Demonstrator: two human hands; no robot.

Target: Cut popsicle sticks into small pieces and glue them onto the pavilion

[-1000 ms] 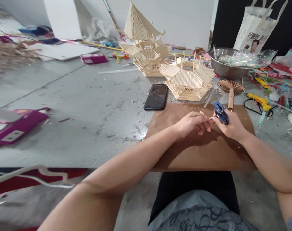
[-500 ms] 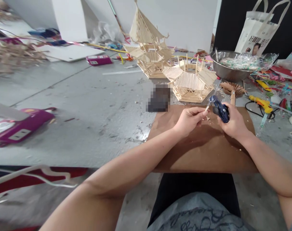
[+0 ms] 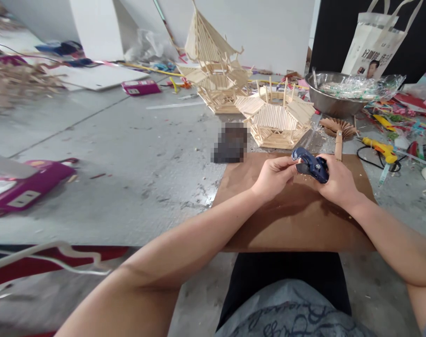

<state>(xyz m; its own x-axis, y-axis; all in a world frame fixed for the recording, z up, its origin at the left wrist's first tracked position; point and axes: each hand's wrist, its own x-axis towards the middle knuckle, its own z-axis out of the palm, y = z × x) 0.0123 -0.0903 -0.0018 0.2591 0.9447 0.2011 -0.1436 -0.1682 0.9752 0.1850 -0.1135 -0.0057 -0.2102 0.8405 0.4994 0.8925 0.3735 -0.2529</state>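
Metal bowl [image 3: 334, 107], right rear of worktop [image 3: 135, 187], holds clear plastic packaging [image 3: 362, 89] that rises above the rim. White bag [image 3: 356, 51] upright behind it, contents hidden. Right hand [image 3: 339, 180]: fingers wrapped round blue hand tool [image 3: 313, 166], over brown sheet [image 3: 286, 231]. Left hand [image 3: 273, 177]: fingers pinching small pale stick [image 3: 299, 160], mostly hidden at the tool's head. Versus half a second ago: tool has swung left, closing the gap to the left fingertips; bowl unchanged.

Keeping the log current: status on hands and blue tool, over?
Right hand gripping blue tool. Left hand at tool's head, held piece unclear. Stick model standing just beyond brown sheet.
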